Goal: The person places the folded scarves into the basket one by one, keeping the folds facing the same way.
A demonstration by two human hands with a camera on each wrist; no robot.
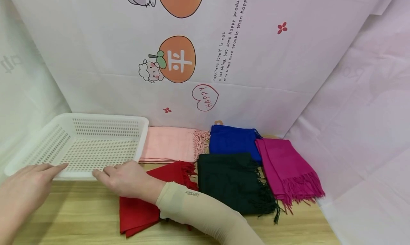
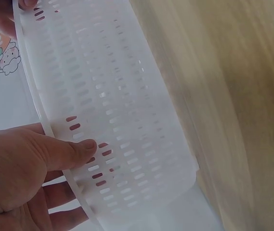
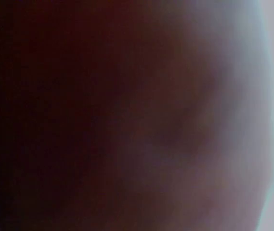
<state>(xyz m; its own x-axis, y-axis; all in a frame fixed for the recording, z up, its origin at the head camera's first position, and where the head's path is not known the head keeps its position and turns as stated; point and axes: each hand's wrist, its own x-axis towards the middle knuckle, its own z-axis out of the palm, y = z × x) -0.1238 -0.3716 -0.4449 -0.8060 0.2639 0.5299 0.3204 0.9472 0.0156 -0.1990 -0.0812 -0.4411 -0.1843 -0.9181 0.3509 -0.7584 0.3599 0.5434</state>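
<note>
A white plastic basket (image 1: 109, 116) with slotted walls and a perforated floor stands at the left, nothing lying in it. My left hand (image 1: 30, 186) grips its near rim toward the left corner. In the left wrist view the thumb (image 2: 71, 151) presses the slotted outer wall while the fingers reach over the rim. Farther right along the same rim, my right hand (image 1: 128, 179) holds the edge. The right forearm, in a beige sleeve, crosses over a folded red scarf (image 1: 137, 216) and hides part of it. The right wrist view is dark and blurred.
Right of the basket lie more folded, fringed scarves: pink (image 1: 169, 143), blue (image 1: 234, 140), dark green (image 1: 227, 181) and magenta (image 1: 285, 163). They rest on a wooden table (image 1: 80, 216). White printed cloth (image 1: 256, 60) hangs behind and at both sides.
</note>
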